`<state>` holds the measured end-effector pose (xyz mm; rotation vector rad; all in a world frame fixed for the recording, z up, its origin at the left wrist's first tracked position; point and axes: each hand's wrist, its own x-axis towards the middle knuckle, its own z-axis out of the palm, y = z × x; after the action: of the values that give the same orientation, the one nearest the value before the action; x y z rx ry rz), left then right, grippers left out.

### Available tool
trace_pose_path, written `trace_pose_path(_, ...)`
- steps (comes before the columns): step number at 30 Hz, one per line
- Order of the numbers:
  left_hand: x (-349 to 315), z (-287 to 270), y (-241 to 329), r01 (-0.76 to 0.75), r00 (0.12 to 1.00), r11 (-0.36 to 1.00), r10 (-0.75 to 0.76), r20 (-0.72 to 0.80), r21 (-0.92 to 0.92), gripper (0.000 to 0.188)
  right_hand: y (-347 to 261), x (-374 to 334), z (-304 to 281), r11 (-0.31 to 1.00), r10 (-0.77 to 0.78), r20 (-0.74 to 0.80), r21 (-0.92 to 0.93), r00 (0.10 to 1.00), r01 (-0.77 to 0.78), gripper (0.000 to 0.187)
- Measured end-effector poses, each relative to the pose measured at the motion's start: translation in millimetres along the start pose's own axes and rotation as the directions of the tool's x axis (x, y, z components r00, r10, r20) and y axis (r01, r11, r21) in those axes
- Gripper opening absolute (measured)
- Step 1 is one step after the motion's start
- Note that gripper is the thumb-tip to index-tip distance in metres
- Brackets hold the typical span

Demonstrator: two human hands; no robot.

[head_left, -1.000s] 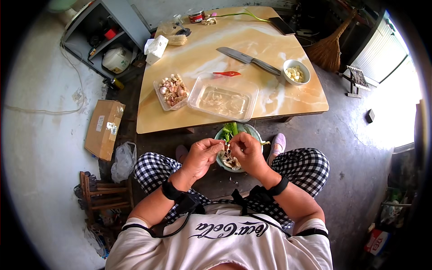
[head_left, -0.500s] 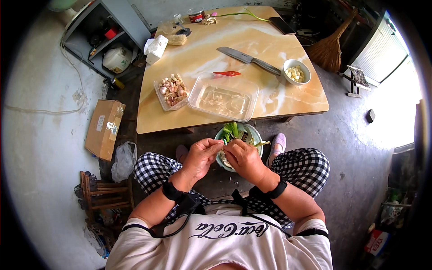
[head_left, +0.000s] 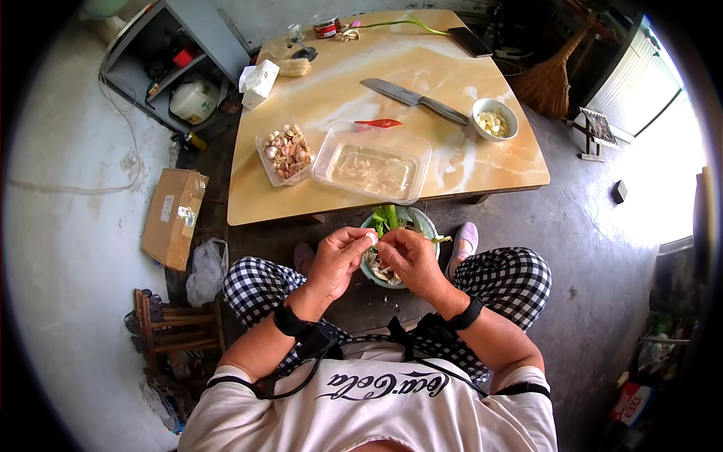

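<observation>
My left hand (head_left: 337,260) pinches a pale garlic clove (head_left: 372,238) between thumb and fingertips. Close beside it, my right hand (head_left: 413,262) has its thumb and fingers pressed together; whatever they grip is hidden. Both hands hover over a light-coloured bin (head_left: 428,225) with green stalks (head_left: 386,218) and pale scraps inside. On the table, unpeeled garlic cloves (head_left: 288,154) fill a small clear tub at the left. A larger clear plastic tray (head_left: 373,169) with thin peel scraps stands next to it. Peeled cloves (head_left: 492,123) lie in a white bowl (head_left: 511,118) at the right.
A large knife (head_left: 414,99) and a red pepper (head_left: 378,123) lie on the marbled table (head_left: 482,166). Behind them are a tissue pack (head_left: 258,83), a phone (head_left: 471,42) and a green stalk. A cardboard box (head_left: 174,218) and plastic bag (head_left: 206,271) are at the left.
My fingertips have drawn slightly apart, and the pale clove shows more plainly in my left hand. The view has shifted a little.
</observation>
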<state>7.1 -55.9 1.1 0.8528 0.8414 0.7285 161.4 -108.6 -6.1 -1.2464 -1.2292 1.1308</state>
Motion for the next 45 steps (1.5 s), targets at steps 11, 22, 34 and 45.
trace_pose_path(11,-5,7,7,-0.206,0.978,0.900,0.204,0.047,0.385,0.018,3,2,0,0.945,0.112,0.051,0.303,0.992,-0.122,0.017)
trace_pose_path(22,-1,9,5,-0.582,0.775,0.415,0.544,0.322,0.699,0.018,3,2,-4,0.943,0.110,0.085,0.306,0.990,-0.131,0.014)
trace_pose_path(34,-6,13,8,-0.517,0.810,0.463,0.536,0.236,0.720,0.017,6,3,-4,0.920,0.110,0.138,0.361,0.984,-0.153,0.017)
trace_pose_path(45,-4,14,3,-0.537,0.773,0.402,0.587,0.242,0.741,0.019,4,3,-4,0.946,0.131,0.123,0.282,0.984,-0.162,0.013)
